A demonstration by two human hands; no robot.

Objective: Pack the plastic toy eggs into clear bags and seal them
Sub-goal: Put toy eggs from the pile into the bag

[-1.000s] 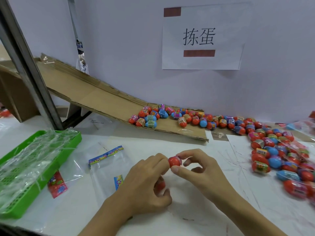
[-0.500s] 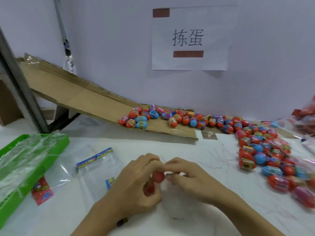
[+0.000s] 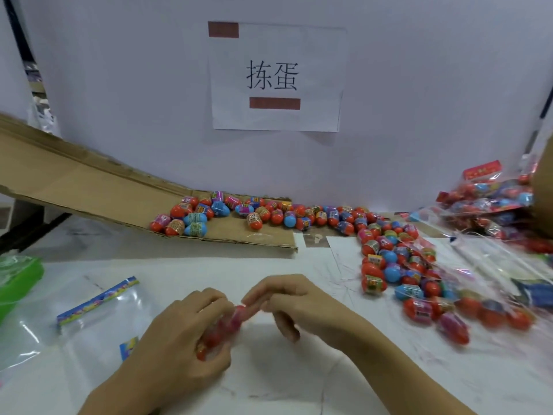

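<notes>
Left hand [image 3: 179,333] grips blurred red plastic toy eggs [image 3: 223,330]; right hand [image 3: 296,304] pinches top one w/ curled fingers, over white table [image 3: 299,369].

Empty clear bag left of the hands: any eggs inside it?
No. The empty clear bag lies flat on the table with only its printed header strip and a small label showing, no eggs inside.

One head-worn wide-angle view looks forward and down, close over the white table [image 3: 185,265], facing the wall [image 3: 419,85].
</notes>
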